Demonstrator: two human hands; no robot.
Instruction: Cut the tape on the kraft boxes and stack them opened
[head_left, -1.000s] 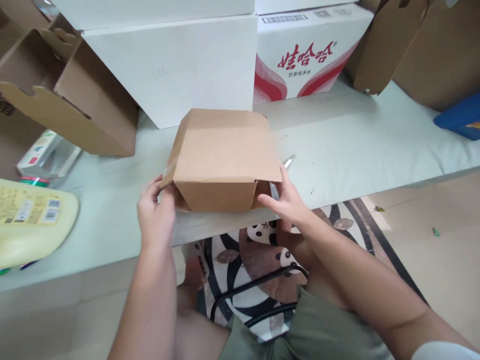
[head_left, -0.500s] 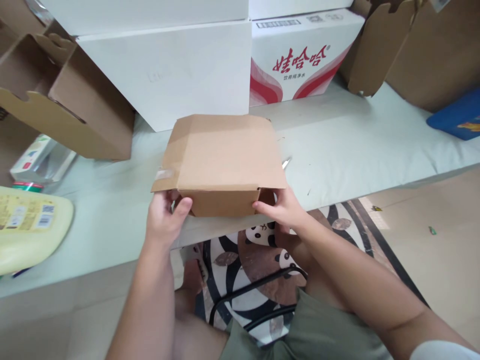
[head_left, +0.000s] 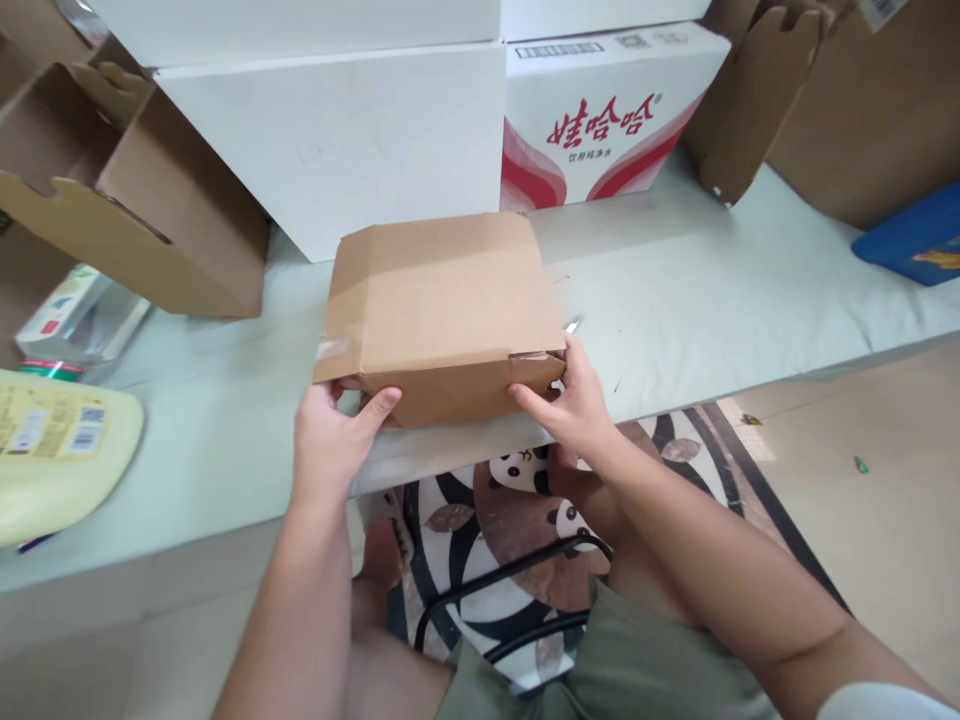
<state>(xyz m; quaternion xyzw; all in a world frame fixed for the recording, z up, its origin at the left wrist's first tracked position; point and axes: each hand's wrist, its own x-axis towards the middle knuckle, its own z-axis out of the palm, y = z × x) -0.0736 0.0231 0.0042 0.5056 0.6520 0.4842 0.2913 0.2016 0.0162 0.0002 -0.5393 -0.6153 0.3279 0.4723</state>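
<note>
Our pale green desk (head_left: 697, 290) stretches out before us. Near its front edge is a brown cardboard box (head_left: 446, 295). Our left grip (head_left: 330, 435) and right grip (head_left: 576, 408) hold its near corners, thumbs (head_left: 382, 402) in front. We should push gently and evenly, so it won't bend.

On pale table (head_left: 705, 310): carton (head_left: 450, 290), white box (head_left: 337, 150), yellow bottle (head_left: 60, 470).

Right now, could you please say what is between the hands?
The head view shows a brown cardboard box between the left hand and right hand.
</note>
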